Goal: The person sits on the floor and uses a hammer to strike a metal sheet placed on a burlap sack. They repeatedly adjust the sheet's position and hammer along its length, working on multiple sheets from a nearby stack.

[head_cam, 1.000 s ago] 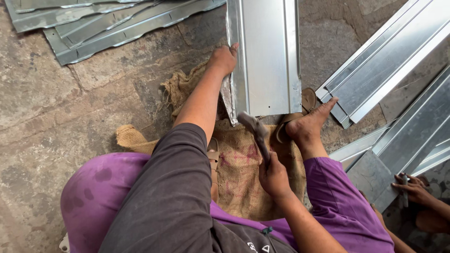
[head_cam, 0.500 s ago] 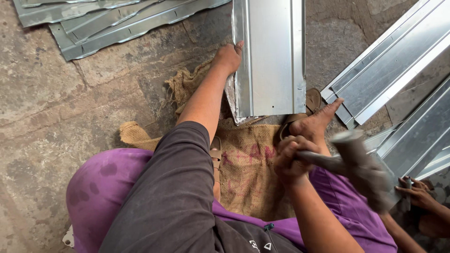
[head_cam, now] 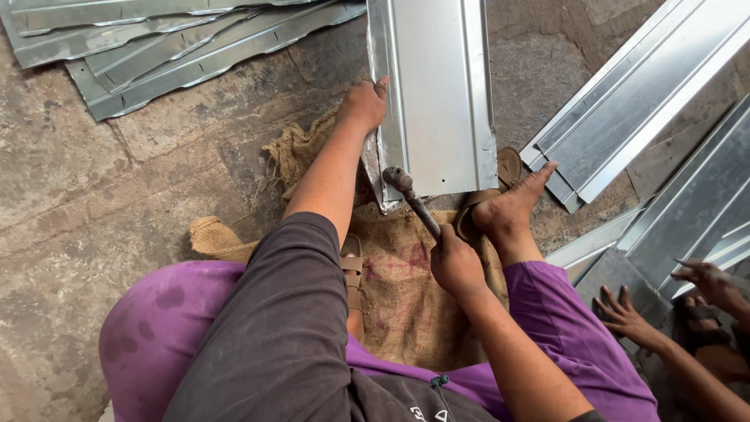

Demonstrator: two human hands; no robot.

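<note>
hammer [head_cam: 412,197] swung down, head pointing up-left.

Silver metal sheet [head_cam: 437,94], purple trousers [head_cam: 562,312]
</note>
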